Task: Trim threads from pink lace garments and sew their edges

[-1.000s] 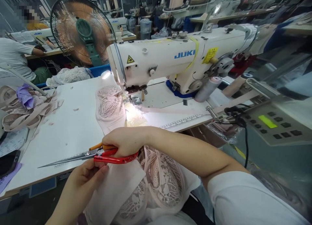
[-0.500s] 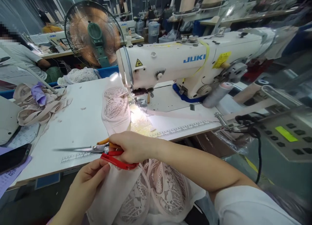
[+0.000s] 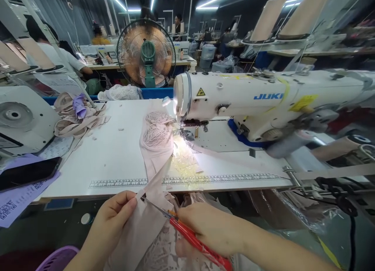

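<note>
My right hand (image 3: 211, 228) grips red-handled scissors (image 3: 187, 234), blades pointing up-left into the pale pink fabric (image 3: 140, 232). My left hand (image 3: 113, 220) pinches that fabric's edge just left of the blade tips. The fabric runs up over the table edge to lace bra cups (image 3: 156, 132) lying beside the needle of a white JUKI sewing machine (image 3: 263, 101), under its bright lamp. More lace fabric (image 3: 164, 251) lies in my lap below the hands.
A white table (image 3: 117, 157) with a printed ruler along its front edge. A pile of pink pieces (image 3: 77, 114) at left, a black phone (image 3: 27, 173) on purple paper, a standing fan (image 3: 146, 54) behind. A purple basket (image 3: 57, 259) is low left. People work at far tables.
My view has risen and shifted. My right hand turned the scissors from lying level and pointing left to angling up-left into the fabric; both hands dropped below the table edge.
</note>
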`<state>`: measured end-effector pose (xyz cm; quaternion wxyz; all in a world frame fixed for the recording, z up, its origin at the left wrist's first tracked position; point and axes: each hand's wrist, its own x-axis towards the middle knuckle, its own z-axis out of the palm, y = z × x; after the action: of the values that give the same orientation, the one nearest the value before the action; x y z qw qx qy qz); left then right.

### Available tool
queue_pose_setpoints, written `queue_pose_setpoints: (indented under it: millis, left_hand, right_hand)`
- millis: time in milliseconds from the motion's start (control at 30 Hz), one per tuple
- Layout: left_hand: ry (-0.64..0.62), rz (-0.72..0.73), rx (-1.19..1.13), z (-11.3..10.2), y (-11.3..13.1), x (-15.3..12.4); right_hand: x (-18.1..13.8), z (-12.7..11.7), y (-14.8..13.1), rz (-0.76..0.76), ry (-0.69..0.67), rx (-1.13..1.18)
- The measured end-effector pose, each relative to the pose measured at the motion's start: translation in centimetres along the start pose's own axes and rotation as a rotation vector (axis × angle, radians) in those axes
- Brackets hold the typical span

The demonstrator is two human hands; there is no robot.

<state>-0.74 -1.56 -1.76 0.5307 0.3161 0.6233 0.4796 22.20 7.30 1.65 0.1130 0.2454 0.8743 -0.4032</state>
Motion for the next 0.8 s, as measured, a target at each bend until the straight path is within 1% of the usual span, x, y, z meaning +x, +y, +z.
queue_pose_setpoints:
  millis: [167,300,433,600,700,800]
  left_hand:
    - [0.029,0.020,-0.002,-0.2,-0.6,0.1]
    - [0.040,0.037,0.014,-0.3,-0.8,0.3]
    - [0.032,0.032,0.016,0.0,-0.5,0.3]
    - [0.018,0.018,0.004,0.3,0.0,0.2]
    - [0.013,0.037,0.009,0.2,0.1,0.2]
    - [0.003,0.052,0.050,0.0,0.4,0.1]
  right_hand:
    - [0.8,-0.3,-1.0,-0.013,0.034,-0.057]
    - [1.1,-0.2,-1.5,-0.023,0.050,-0.050]
    - [1.0,-0.2,-1.9,0.010,0.058,-0.063]
    - [0.9,-0.4,-2.7,0.070,0.017,-0.101]
    - [1.0,-0.2,-2.8,0.097,0.034,-0.063]
    - [1.1,0.2,-2.3,0.097,0.079,0.052]
